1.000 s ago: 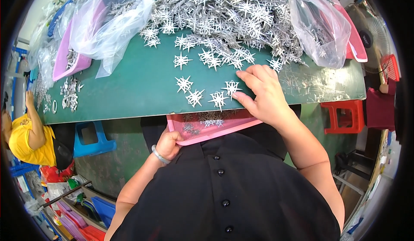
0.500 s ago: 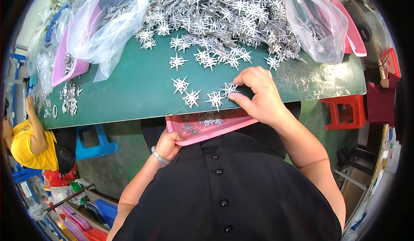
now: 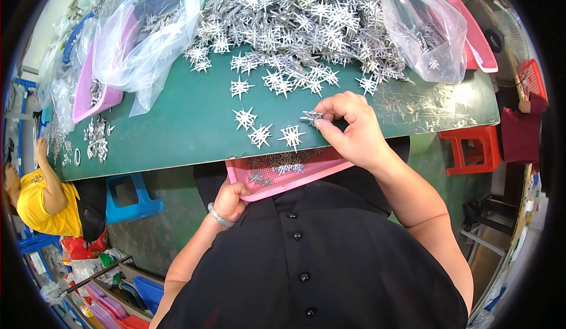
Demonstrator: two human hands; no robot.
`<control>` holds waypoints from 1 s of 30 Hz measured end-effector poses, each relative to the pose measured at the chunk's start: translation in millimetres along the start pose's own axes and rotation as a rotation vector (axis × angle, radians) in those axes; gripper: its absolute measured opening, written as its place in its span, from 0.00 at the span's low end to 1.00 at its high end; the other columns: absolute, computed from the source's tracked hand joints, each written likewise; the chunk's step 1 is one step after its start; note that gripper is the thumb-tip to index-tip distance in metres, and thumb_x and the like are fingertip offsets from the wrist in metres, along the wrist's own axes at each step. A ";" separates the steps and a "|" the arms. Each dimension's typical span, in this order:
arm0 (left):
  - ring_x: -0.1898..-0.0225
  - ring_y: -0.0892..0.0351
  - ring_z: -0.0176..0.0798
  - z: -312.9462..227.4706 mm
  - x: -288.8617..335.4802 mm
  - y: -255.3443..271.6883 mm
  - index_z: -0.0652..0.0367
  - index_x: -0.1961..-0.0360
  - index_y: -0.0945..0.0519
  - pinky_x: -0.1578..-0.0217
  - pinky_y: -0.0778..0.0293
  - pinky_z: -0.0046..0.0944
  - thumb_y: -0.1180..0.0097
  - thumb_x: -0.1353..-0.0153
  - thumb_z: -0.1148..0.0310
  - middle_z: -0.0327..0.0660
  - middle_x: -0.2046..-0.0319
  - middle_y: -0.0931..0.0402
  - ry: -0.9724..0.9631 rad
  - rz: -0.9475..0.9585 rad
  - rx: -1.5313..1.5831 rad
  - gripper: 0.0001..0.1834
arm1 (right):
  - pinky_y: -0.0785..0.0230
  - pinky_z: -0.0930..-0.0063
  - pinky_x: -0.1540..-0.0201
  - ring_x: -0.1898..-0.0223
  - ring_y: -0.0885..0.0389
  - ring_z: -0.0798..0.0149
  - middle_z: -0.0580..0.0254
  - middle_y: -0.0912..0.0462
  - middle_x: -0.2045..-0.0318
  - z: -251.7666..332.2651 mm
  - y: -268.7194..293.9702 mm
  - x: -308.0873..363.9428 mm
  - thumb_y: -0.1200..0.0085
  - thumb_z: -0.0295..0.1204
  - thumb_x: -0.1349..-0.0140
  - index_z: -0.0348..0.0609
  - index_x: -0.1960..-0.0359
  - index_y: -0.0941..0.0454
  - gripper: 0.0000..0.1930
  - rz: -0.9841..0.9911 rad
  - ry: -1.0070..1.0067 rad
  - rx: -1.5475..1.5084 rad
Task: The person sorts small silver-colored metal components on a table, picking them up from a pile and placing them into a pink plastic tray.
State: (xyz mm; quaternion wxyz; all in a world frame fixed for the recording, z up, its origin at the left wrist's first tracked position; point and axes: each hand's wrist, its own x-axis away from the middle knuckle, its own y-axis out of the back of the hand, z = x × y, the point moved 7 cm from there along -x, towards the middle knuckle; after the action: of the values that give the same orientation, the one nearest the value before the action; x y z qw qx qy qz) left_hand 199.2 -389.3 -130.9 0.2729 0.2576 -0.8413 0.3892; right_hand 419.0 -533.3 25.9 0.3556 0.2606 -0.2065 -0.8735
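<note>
A star-shaped metal piece is pinched between the thumb and fingers of my right hand, tilted nearly edge-on just over the green table. To its left, three loose pieces lie flat near the front edge, the closest being a silver star. My left hand, a pale bangle on its wrist, grips the near left corner of a pink mesh basket. The basket sits at my lap, partly under the table edge, with several silver stars inside. Farther back spreads a big heap of the same stars.
Plastic-lined pink bins stand at the left and right of the heap. Small metal parts lie at the table's left. A person in yellow sits there beside a blue stool. A red stool stands at right.
My right hand has lifted the star slightly and tipped it from flat to nearly edge-on. My left hand keeps its hold on the basket.
</note>
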 end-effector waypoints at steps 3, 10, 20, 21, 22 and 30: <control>0.50 0.31 0.45 -2.3 2.4 -4.9 0.65 0.40 0.43 0.47 0.34 0.40 0.63 0.65 0.87 0.46 0.50 0.33 0.000 0.000 0.000 0.41 | 0.43 0.69 0.57 0.70 0.28 0.63 0.70 0.25 0.78 1.7 4.3 1.0 0.43 0.23 0.53 0.46 0.70 0.24 0.08 -0.032 0.022 0.025; 0.47 0.32 0.48 -2.0 4.2 -5.2 0.67 0.43 0.40 0.44 0.36 0.43 0.62 0.65 0.87 0.48 0.49 0.33 0.009 0.025 0.004 0.39 | 0.45 0.66 0.61 0.71 0.29 0.63 0.69 0.27 0.76 70.2 82.0 -29.6 0.44 0.22 0.57 0.50 0.69 0.23 0.11 -0.448 0.554 0.649; 0.49 0.30 0.48 -3.0 5.6 -6.5 0.69 0.46 0.36 0.45 0.35 0.44 0.60 0.65 0.83 0.50 0.52 0.30 -0.061 0.006 -0.019 0.35 | 0.44 0.66 0.58 0.65 0.27 0.62 0.70 0.24 0.70 66.5 126.6 -50.0 0.46 0.25 0.52 0.50 0.65 0.21 0.11 -0.527 0.485 1.200; 0.49 0.30 0.48 -1.2 4.7 0.0 0.69 0.46 0.37 0.45 0.35 0.43 0.60 0.65 0.84 0.50 0.52 0.31 -0.042 0.005 -0.030 0.36 | 0.43 0.66 0.56 0.63 0.27 0.61 0.68 0.23 0.68 68.7 111.6 -45.8 0.45 0.25 0.51 0.48 0.66 0.21 0.10 -0.460 0.472 1.067; 0.49 0.30 0.48 -2.3 4.1 0.9 0.69 0.46 0.37 0.45 0.35 0.43 0.60 0.65 0.84 0.50 0.52 0.31 -0.042 -0.005 -0.028 0.36 | 0.42 0.65 0.57 0.63 0.28 0.60 0.65 0.23 0.68 65.1 95.8 -39.3 0.44 0.24 0.52 0.46 0.66 0.22 0.10 -0.363 0.477 0.880; 0.49 0.31 0.48 -2.2 4.5 -2.0 0.71 0.45 0.38 0.45 0.36 0.42 0.61 0.65 0.83 0.50 0.51 0.31 -0.051 -0.011 -0.043 0.36 | 0.43 0.64 0.55 0.62 0.31 0.57 0.61 0.27 0.68 29.6 -15.8 -5.5 0.40 0.34 0.53 0.41 0.67 0.23 0.13 0.138 0.242 0.311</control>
State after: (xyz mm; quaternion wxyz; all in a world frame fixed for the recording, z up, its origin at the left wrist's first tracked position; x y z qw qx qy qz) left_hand 197.8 -389.7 -125.7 0.2589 0.2660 -0.8548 0.3627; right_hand 396.5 -513.7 42.0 0.3924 0.4008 -0.3121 -0.7668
